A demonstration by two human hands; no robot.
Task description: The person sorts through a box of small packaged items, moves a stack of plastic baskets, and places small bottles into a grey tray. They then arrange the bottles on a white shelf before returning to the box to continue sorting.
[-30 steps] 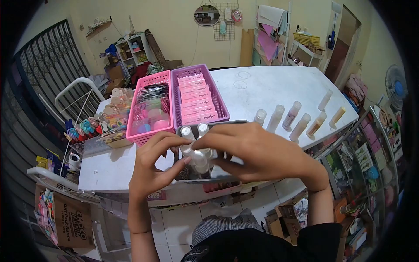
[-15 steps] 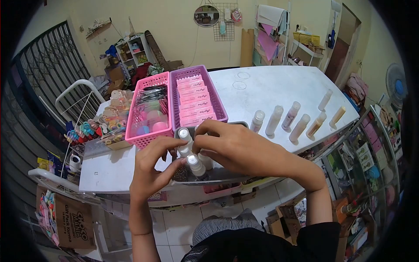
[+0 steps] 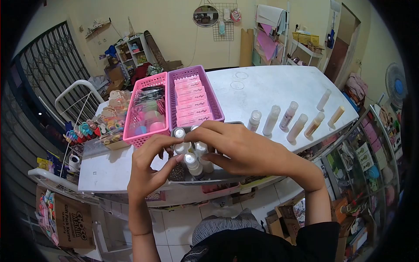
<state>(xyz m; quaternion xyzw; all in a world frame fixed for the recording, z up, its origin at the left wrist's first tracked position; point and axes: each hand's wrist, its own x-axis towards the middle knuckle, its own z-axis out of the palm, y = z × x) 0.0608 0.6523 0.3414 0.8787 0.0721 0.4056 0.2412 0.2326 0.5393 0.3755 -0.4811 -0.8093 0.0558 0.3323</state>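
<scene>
Several small clear bottles with white caps stand upright, close together, at the left end of a grey basket (image 3: 227, 176). My left hand (image 3: 150, 163) curves round them from the left, its thumb and index fingertip on either side of a capped bottle (image 3: 180, 148). From the right, my right hand (image 3: 233, 148) reaches over the basket, with its fingers round another bottle (image 3: 201, 149) in the cluster. A front bottle (image 3: 193, 165) stands between the hands, nearest my body. A dark speckled item (image 3: 177, 173) lies beside it. My right hand hides part of the basket.
Several filled bottles (image 3: 271, 120) stand on the right of the white table (image 3: 262, 87). Behind the grey basket are a pink basket (image 3: 131, 131) and a purple basket (image 3: 217, 102) holding pink boxes (image 3: 192, 105). Hair accessories (image 3: 113, 118) crowd the left; a glass display case (image 3: 366, 161) stands right.
Both hands stay at the bottle cluster. A white cap now shows between my right thumb and fingers, where it was more hidden before. The view has shifted slightly.
</scene>
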